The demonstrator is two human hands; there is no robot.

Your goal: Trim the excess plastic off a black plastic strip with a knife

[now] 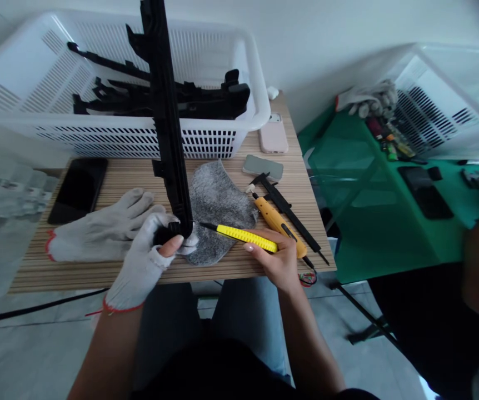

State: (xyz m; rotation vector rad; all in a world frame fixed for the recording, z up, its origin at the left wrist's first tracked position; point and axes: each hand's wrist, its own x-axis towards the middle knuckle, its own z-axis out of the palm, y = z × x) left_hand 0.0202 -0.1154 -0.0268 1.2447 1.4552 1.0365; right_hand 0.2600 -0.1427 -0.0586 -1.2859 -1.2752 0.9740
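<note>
Wood-grain counter (264,194) at centre frame, white wall behind; white basket (248,72) w/ black parts at upper left; green table (348,183) at right. Left hand (148,258), in white glove w/ fingertips cut off, grips lower end of long black plastic strip (166,122), held upright at centre; right hand (279,261), bare, closed round yellow utility knife (243,236), tip just beside strip's base. Grey cloth (216,205) under both; spare white glove (98,228) lies at left, black phone (79,189) above it; black caliper (289,214) & orange-handled tool (277,222) at right.
</note>
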